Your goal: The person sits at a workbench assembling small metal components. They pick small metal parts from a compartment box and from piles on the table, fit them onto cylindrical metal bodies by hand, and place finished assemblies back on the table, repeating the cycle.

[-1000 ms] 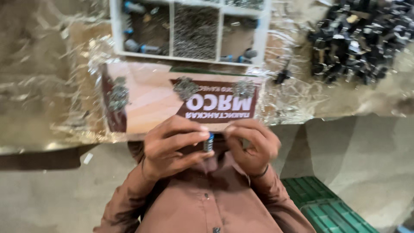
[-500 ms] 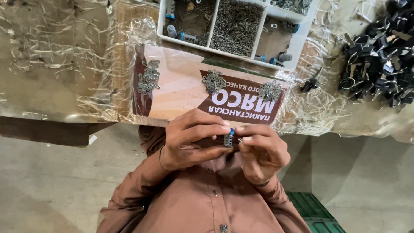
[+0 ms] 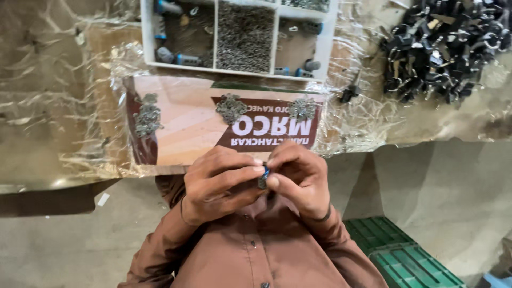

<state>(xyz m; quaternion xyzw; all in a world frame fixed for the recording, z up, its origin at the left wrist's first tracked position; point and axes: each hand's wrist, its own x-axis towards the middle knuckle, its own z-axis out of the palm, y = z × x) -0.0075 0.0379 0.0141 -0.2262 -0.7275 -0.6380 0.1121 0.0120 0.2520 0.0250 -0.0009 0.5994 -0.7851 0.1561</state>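
Both my hands meet close to my chest, just below the table edge. My left hand (image 3: 218, 184) and my right hand (image 3: 300, 178) pinch a small blue and metal part (image 3: 263, 176) between their fingertips. Most of the part is hidden by the fingers. Above the hands lies a pink and brown printed cardboard sheet (image 3: 181, 133) under clear plastic wrap. Three small heaps of metal pieces (image 3: 230, 108) sit on the sheet. I wear a brown buttoned shirt (image 3: 250, 256).
A white compartment tray (image 3: 143, 32) at the table's far side holds tiny metal pieces and blue-grey parts. A pile of black parts (image 3: 442, 48) lies at the top right, with one loose black part (image 3: 349, 95) nearby. A green crate (image 3: 405, 258) stands on the floor.
My hands stay together on the small part, the fingers shifting slightly. The view has swung sideways and back, so the tray and cardboard sit a little differently in the picture.
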